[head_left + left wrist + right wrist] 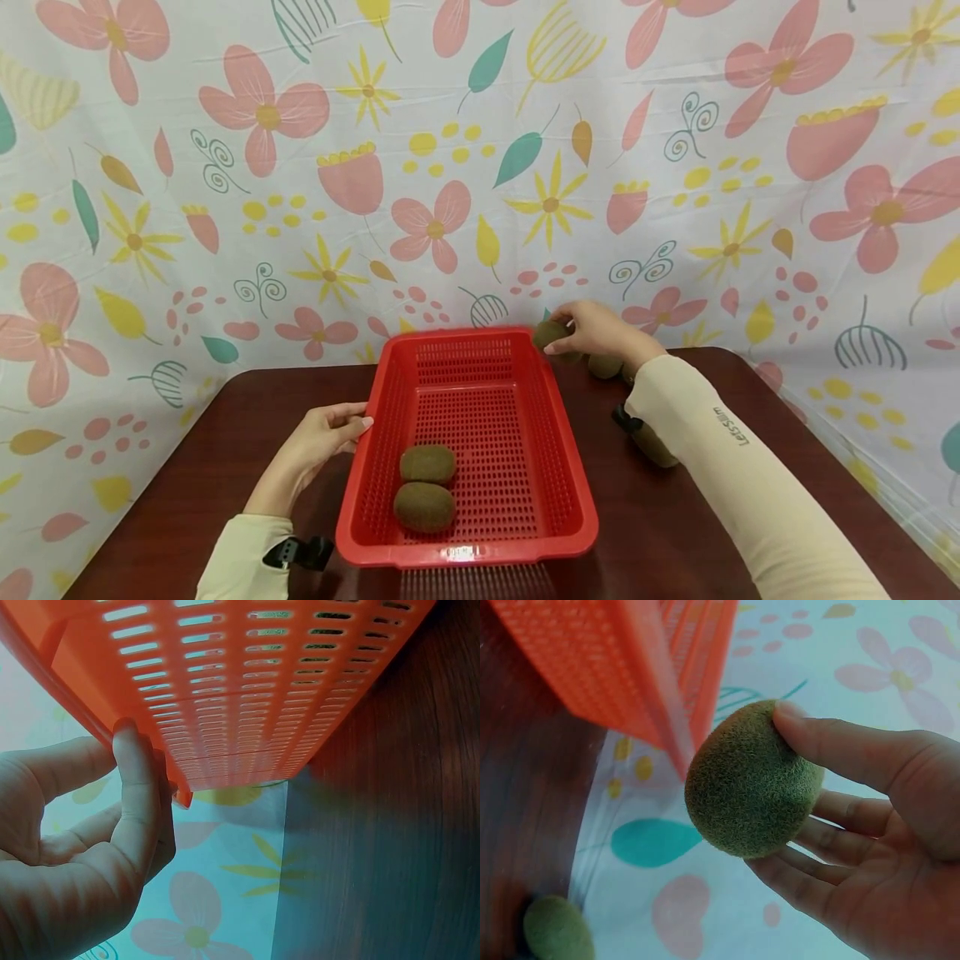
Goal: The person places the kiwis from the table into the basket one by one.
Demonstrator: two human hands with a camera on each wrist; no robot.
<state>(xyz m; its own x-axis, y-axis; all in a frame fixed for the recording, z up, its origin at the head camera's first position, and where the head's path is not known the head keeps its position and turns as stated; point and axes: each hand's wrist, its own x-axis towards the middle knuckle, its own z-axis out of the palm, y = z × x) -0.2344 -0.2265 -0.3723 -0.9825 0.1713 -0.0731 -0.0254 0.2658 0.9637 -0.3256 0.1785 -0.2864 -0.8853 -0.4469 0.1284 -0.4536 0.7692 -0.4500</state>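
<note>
One brown, fuzzy, oval kiwifruit (548,333): gripped between thumb and fingers of the right hand (596,328), by the far right corner of a red, rectangular, perforated plastic basket (525,547). The left hand (318,442) pinches its left rim. Two matching kiwifruit (425,507) lie inside; others sit rightward on the dark red-brown table (225,475).

Two kiwis (424,507) in basket (532,548), table (187,492) beneath, more kiwis (657,450) right
</note>
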